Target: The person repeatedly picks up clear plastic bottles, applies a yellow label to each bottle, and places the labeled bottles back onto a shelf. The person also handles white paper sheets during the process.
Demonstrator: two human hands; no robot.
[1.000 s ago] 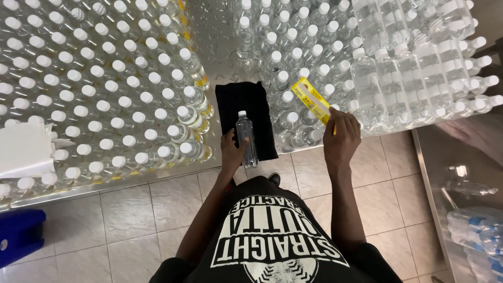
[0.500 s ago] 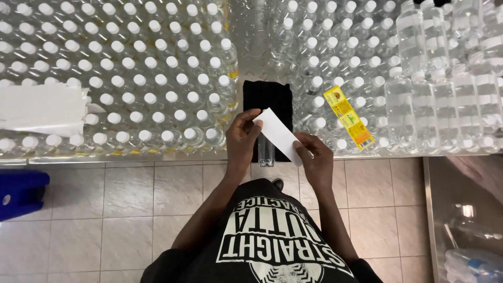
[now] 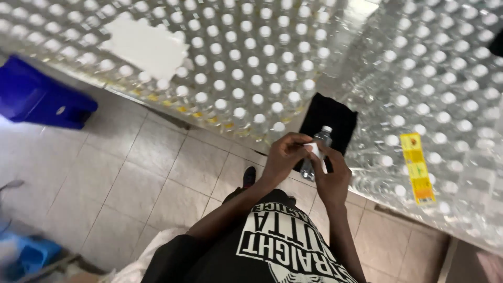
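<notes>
Bottle (image 3: 314,157), small, clear plastic with a white cap, lies at the centre of the view on a black cloth (image 3: 335,118) at the counter (image 3: 335,63) edge; its cap points toward 1 o'clock. A white paper label (image 3: 318,153), flat and matte, lies across its body between both hands. Left hand (image 3: 283,157) approaches from 7 o'clock, its fingers curled over the label and the bottle's near side, grasping them. Right hand (image 3: 332,178) meets it from 5 o'clock, fingers pinched on the label's other end against the bottle. Whether the bottle holds liquid cannot be told.

Around the cloth, from 9 through 3 o'clock, stand dense rows of upright clear bottles (image 3: 246,68) with round white caps; those at 10 o'clock show a yellowish tint low in the body. A sheet of white paper (image 3: 146,47) rests on the caps at 11 o'clock. A yellow printed strip (image 3: 417,167), glossy and rectangular, lies on the caps at 3 o'clock. A blue plastic block (image 3: 42,97) sits on the glazed beige tiled floor (image 3: 131,183) at 9 o'clock.
</notes>
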